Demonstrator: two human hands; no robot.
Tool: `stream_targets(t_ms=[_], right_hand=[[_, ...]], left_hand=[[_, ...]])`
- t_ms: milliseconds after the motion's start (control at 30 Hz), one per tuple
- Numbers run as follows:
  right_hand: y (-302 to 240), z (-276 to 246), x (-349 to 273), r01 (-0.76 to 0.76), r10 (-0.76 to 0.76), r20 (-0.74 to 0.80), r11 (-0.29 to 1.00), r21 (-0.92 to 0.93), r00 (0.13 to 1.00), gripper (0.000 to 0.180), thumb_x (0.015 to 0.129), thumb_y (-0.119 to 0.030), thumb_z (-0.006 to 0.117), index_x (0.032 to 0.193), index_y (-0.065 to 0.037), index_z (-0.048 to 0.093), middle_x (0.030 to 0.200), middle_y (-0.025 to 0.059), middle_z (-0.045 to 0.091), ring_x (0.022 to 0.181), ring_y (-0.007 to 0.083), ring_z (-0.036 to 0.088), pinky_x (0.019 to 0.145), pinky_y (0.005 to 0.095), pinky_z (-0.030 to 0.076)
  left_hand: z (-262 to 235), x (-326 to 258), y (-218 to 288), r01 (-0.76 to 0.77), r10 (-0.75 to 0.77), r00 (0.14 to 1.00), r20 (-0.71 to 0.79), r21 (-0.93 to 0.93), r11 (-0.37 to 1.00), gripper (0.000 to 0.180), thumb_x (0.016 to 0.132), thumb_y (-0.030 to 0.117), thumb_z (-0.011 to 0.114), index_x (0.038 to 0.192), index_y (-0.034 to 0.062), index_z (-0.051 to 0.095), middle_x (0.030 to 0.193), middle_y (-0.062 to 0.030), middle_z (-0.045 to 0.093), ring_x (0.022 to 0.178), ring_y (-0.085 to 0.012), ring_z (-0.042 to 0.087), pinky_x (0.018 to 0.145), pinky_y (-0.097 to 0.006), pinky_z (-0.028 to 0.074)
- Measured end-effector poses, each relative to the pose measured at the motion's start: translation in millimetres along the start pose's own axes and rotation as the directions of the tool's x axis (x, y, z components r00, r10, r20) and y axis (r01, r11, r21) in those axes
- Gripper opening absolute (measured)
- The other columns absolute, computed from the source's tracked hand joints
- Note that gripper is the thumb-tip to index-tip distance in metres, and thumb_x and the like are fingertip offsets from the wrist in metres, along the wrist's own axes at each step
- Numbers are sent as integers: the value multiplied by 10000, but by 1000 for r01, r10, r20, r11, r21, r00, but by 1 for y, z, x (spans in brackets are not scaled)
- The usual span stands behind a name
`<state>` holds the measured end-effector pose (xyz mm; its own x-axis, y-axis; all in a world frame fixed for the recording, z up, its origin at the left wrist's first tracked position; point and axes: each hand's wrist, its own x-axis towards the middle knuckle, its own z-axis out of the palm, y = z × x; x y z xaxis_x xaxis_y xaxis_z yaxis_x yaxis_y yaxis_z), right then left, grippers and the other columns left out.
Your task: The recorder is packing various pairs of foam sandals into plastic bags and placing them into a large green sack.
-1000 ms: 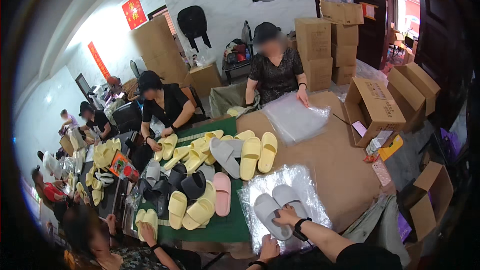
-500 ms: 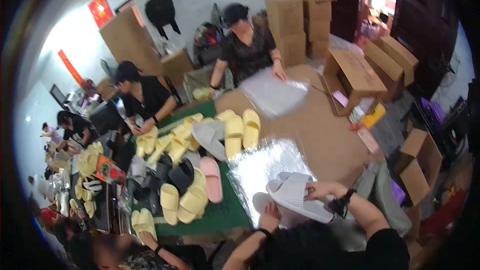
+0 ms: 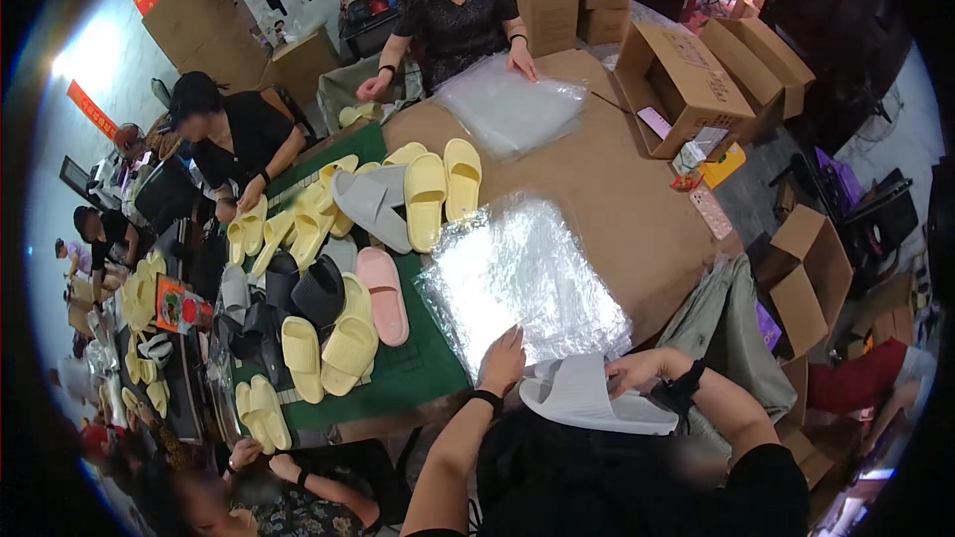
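Grey slippers (image 3: 587, 390), flat on the stack of clear bags (image 3: 527, 283) in the earliest frame, have since been lifted and drawn to its near edge, close before the body. Right hand (image 3: 637, 371): closed on the slippers, fingers tucked in at a strap opening. Left hand (image 3: 502, 363): just left of the slippers, fingers extended over the near edge of the bags; whether a film is pinched cannot be told.

Risks, as judged:
1. Drop. One-handed hold near one end leaves the other end, toward the left hand, seemingly without support; a loosened grip could let one slipper slide off toward the lap.
2. Double pick. The bags ahead of the left hand look thin and glossy; clinging film could bring up several at once or skew the stack.
3. Snag. Grey-green cloth (image 3: 731, 313) hangs just beyond the right hand; a wide swing could catch it.
4. Mix-up. Another grey pair (image 3: 373, 204) lies beyond the left hand among yellow slippers (image 3: 426, 201); careless placing could confuse pairs.
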<state>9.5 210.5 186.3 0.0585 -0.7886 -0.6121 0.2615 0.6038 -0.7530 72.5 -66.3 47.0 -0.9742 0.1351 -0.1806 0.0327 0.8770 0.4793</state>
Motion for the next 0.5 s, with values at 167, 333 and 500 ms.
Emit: stream_targets(t_ms=[167,333,500], right_hand=[[-8,6,8,108,-108,11,993,48,994,477,829,-98,603,1252,38,429,1193,95,538,1019,135,515,884,252,402],[-19,0,11,90,-92,-58,995,-34,994,415,806,-100,632,1169,47,493,1133,85,565,1028,131,489,904,261,387],[-20,-6,10,115,-114,7,991,-65,993,474,817,-109,618,1235,34,446,1179,97,549,1000,139,537,881,258,412]], left_hand=[[-35,2,20,-124,119,991,-59,-95,988,727,729,157,600,1374,86,271,1234,-176,480,1070,-343,495,894,-401,410],[-41,4,17,41,-25,995,102,-161,986,348,787,167,558,1128,102,528,899,-175,621,801,-359,595,693,-439,471],[-37,6,19,107,-135,988,-81,-284,953,211,862,245,510,977,88,590,847,-157,633,793,-346,600,673,-427,469]])
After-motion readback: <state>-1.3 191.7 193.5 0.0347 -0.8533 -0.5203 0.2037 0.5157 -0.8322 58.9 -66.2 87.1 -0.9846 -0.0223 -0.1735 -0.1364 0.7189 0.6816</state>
